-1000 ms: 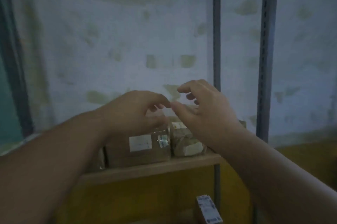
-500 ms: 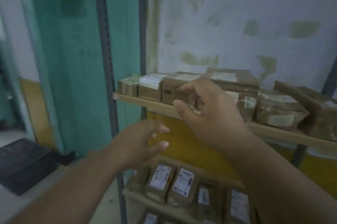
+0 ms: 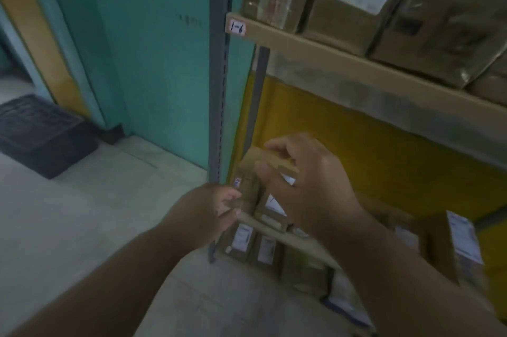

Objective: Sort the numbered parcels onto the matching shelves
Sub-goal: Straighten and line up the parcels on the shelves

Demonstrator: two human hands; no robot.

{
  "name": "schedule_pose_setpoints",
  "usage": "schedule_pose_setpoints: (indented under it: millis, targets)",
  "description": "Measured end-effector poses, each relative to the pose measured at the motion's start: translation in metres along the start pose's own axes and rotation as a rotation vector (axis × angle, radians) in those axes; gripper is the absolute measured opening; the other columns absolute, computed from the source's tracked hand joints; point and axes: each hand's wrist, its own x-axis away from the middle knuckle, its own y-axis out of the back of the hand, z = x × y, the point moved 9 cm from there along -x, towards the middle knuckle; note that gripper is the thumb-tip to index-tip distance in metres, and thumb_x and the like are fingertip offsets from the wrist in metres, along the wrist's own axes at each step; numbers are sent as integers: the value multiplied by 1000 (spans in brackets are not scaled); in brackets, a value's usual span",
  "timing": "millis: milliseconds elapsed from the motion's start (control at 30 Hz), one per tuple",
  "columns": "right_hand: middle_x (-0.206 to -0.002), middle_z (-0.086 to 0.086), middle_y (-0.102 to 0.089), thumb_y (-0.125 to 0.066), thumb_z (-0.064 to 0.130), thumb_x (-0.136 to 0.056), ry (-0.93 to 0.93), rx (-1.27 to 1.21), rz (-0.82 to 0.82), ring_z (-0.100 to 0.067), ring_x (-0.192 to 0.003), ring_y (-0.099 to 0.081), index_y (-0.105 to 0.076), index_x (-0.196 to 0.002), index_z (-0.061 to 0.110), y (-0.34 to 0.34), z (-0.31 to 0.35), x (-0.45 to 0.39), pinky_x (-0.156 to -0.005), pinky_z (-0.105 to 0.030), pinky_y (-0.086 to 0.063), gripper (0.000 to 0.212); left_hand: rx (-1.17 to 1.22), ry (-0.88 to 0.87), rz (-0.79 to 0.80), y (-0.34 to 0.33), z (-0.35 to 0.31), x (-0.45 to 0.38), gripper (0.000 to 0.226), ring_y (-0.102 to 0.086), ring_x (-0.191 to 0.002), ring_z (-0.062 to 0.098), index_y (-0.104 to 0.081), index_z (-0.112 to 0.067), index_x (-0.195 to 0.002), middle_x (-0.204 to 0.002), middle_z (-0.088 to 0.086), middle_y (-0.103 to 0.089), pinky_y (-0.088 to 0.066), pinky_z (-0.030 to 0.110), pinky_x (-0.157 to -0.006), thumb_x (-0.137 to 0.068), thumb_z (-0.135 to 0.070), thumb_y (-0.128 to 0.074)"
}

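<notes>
Your right hand pinches the top of a small brown parcel standing at the left end of the lower shelf, under the shelf marked 1-6. Your left hand touches its side, fingers loosely curled; the blur hides a firm grip. The parcel seems light, stiff cardboard; take it by both narrow sides.

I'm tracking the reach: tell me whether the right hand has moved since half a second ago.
Yes. The right hand has dropped from the upper shelf marked 1-6 to the shelf below, where it now reaches at a brown parcel.
</notes>
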Motion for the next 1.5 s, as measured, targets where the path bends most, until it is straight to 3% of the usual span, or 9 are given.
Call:
schedule_pose_setpoints:
  millis: [100,200,367,500,633,733,1000,1167,1500]
  targets:
    - [-95,10,-62,-71,33,-90,-34,13,82,-8,-87,-58,-68,-105,18,-39,-42,-12,-70,-19,-46,21,84,109,40,-43,33,-16,32,-63,-92,-3,-63,-36,-125,-115,-16,-67,-38,6,-70,-93,-39,-63]
    - [-91,20,-52,-68,40,-91,-56,33,206,-1,-87,-51,-63,-103,26,-89,-96,-26,-67,-9,-39,19,172,244,44,-84,62,-38,35,-65,-94,3,-61,-35,-129,-117,-12,-69,-51,23,-76,-94,-38,-62]
    - [-101,15,-54,-67,52,-87,-90,37,374,-7,-89,-57,-64,-110,29,-172,-178,-57,-67,-18,-42,33,231,394,-48,-121,97,-70,43,-62,-93,2,-56,-38,-133,-119,-12,-68,-46,20,-65,-91,-41,-67]
    - [-113,12,-54,-70,48,-86,-98,70,511,-8,-99,-57,-62,-118,29,-224,-219,-73,-75,-24,-44,37,338,538,-102,-145,117,-83,53,-65,-98,8,-49,-35,-140,-123,-9,-66,-59,33,-79,-91,-43,-67]
    - [-127,-1,-55,-71,43,-88,-104,173,661,-20,-113,-55,-57,-129,23,-265,-238,-84,-91,-42,-50,48,522,749,-282,-169,132,-81,50,-60,-80,-2,-48,-30,-131,-94,-22,-60,-44,20,-60,-88,-41,-72]
    - [-144,-8,-49,-72,44,-88,-139,247,778,-28,-129,-48,-48,-143,21,-287,-249,-83,-103,-49,-45,64,782,885,-422,-187,137,-78,40,-64,-84,-2,-54,-29,-118,-87,-24,-60,-53,23,-66,-86,-32,-76]
    - [-146,-14,-46,-72,46,-88,-155,393,776,-33,-137,-37,-46,-146,21,-301,-260,-74,-107,-42,-38,68,1035,831,-484,-200,134,-84,39,-60,-89,-17,-60,-30,-125,-115,-26,-59,-51,25,-96,-89,-23,-73]
    - [-142,-17,-47,-74,45,-86,-174,372,722,-34,-135,-38,-49,-144,20,-299,-257,-69,-105,-39,-37,68,992,760,-439,-201,132,-83,50,-51,-79,-34,-59,-23,-135,-97,-34,-56,-42,1,-65,-87,-26,-75]
    - [-143,-18,-46,-75,42,-86,-189,323,722,-34,-135,-37,-50,-144,22,-301,-258,-65,-104,-40,-37,66,1018,704,-397,-203,126,-81,55,-52,-81,-34,-56,-26,-139,-135,-17,-60,-43,6,-66,-88,-31,-73]
